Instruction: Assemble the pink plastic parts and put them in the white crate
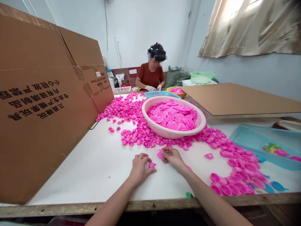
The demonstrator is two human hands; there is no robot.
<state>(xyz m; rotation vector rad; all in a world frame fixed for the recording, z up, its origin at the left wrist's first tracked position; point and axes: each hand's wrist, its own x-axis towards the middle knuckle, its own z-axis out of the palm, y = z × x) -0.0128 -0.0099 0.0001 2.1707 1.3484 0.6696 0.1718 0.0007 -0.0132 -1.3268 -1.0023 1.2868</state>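
Observation:
Low over the white table, my left hand (141, 168) curls its thumb and fingers around a small pink toy teapot (152, 165) with a spout-like point. Just to the right, my right hand (173, 158) pinches a flat round pink disc (160, 153) by its edge. The disc is beside the teapot and apart from it. Beyond both hands stands a pale pink basin (174, 134) heaped with pink discs (172, 116). Small pink cups (145, 135) lie piled around the basin. A single pink piece (208, 156) rests to the right of my right hand.
Large cardboard boxes (47, 103) wall the left side. A cardboard sheet (242, 99) and a blue tray (249, 138) are at the right. More pink cups (242, 172) spread along the right front, near blue pieces (278, 185). A gloved co-worker (151, 75) sits opposite.

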